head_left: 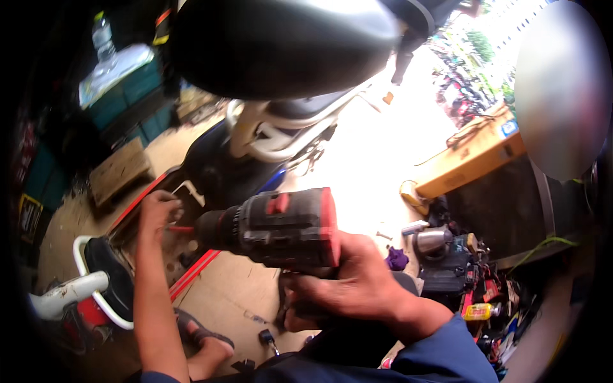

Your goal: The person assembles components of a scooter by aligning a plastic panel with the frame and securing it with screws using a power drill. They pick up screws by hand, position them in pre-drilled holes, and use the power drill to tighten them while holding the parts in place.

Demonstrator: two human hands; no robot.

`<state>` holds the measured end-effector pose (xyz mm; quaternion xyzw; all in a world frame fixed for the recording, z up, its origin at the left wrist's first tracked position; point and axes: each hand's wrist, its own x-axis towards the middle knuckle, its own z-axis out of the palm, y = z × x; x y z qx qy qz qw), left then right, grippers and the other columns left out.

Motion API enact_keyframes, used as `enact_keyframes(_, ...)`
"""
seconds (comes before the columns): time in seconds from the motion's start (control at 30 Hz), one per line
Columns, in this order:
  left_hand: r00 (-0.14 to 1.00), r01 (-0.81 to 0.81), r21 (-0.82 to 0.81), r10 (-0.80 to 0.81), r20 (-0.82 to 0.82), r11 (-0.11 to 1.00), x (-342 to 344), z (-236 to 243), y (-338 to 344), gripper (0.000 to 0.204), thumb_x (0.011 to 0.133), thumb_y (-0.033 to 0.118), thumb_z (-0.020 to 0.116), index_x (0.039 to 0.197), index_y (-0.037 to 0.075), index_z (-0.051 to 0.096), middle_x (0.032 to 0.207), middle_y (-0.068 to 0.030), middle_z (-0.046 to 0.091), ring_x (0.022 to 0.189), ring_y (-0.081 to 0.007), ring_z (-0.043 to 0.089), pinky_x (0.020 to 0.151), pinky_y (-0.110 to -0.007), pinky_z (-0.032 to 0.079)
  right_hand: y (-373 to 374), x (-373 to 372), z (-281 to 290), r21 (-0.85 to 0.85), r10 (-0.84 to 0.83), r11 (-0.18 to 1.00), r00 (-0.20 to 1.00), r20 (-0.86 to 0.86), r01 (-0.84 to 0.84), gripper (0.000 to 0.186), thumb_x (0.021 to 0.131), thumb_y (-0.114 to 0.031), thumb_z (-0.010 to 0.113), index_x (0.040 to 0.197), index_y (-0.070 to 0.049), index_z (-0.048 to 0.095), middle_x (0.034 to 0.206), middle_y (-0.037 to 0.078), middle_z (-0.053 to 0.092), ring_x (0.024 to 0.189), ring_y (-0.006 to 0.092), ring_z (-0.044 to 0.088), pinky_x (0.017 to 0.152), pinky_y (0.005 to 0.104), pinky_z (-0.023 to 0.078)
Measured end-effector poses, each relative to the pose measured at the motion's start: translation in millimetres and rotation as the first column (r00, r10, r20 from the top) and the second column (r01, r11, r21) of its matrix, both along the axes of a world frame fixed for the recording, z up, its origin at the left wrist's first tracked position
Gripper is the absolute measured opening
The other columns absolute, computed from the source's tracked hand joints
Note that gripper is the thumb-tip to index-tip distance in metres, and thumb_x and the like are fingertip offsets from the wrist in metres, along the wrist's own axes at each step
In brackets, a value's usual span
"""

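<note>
Head view: drill [278,226] gripped by the right hand [357,281]; near the tray's [195,274] left edge, left hand's [161,207] hold is unclear.

Harsh glare upper right, dim left.

A purple cloth [396,258] lies on the floor [236,281].

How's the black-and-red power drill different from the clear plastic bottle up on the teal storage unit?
The black-and-red power drill is dark, while the clear plastic bottle is see-through with a yellow-green cap. The drill is held in the person's right hand, but the bottle stands atop the teal, boxy storage unit. The drill's body points left; the bottle is roughly upright. Both look longer than wide.
</note>
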<state>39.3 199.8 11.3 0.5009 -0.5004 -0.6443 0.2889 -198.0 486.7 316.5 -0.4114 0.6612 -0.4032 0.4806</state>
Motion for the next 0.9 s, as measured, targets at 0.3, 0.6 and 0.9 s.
enact_keyframes(0.3, 0.824, 0.029, -0.025, -0.038, -0.565, 0.999, -22, 204, 97, 0.020, 0.093, 0.016, 0.077, 0.112, 0.013, 0.072, 0.102, -0.0016, 0.075, 0.096, -0.0152, 0.073, 0.078, -0.028, 0.060, 60, 4, 15, -0.432, 0.026, 0.901, 0.988, 0.152, 0.042, 0.028, 0.091, -0.003, 0.078, 0.118, -0.003, 0.071, 0.103, 0.002, 0.071, 0.093, 0.0100, 0.065, 0.081, 0.0286, 0.055)
enact_keyframes(0.6, 0.540, 0.074, -0.114, -0.136, -0.831, 0.991, -25, 306, 180, 0.017, 0.100, 0.011, 0.069, 0.116, 0.006, 0.070, 0.121, -0.0102, 0.073, 0.113, -0.0210, 0.072, 0.095, -0.033, 0.061, 72, 18, 9, -0.587, 0.076, 0.810, 0.991, 0.109, 0.002, 0.033, 0.093, -0.010, 0.079, 0.125, -0.004, 0.069, 0.109, 0.006, 0.073, 0.100, 0.0141, 0.068, 0.088, 0.0310, 0.056)
enact_keyframes(0.9, 0.425, 0.035, 0.118, 0.092, -0.900, 0.992, 16, 260, 188, 0.025, 0.101, 0.013, 0.069, 0.124, 0.003, 0.066, 0.125, -0.0104, 0.072, 0.120, -0.0220, 0.069, 0.104, -0.034, 0.057, 59, 19, -38, -0.559, 0.186, 0.828, 0.957, 0.221, -0.032, 0.031, 0.093, -0.008, 0.076, 0.123, -0.003, 0.069, 0.103, 0.005, 0.073, 0.092, 0.0135, 0.070, 0.082, 0.0311, 0.057)
